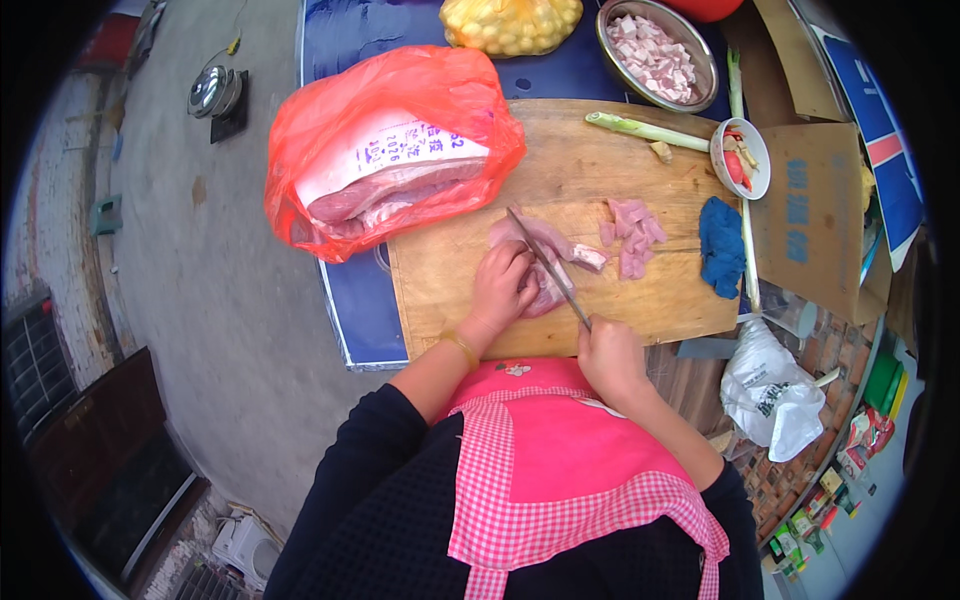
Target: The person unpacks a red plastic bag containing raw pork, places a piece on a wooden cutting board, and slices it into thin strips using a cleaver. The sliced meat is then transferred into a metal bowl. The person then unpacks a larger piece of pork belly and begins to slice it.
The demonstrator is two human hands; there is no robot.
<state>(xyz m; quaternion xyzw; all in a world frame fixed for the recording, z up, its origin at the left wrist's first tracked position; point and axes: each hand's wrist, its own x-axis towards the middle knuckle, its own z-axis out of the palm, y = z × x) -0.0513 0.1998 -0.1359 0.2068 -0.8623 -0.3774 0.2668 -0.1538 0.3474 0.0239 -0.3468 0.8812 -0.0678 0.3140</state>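
My right hand [613, 356] grips the handle of a kitchen knife [547, 264], its blade lying across a piece of raw meat [551, 296] on a wooden cutting board [442, 300]. With curled fingers, my left hand [506, 281] presses on that meat, just left of the blade. Cut pieces of pink meat [636, 234] lie on the board to the right of the knife. Beyond my left hand, a red plastic bag [397, 75] holds a large slab of meat [397, 172] with stamped skin; it overlaps the board's far left corner.
A steel bowl of diced meat [652, 60] and a yellowish bag of round pieces [514, 26] stand beyond the board. On its right are a blue cloth [721, 247], a leek stalk [649, 131] and a small white bowl [740, 158]. A cardboard box [806, 217] stands farther right.
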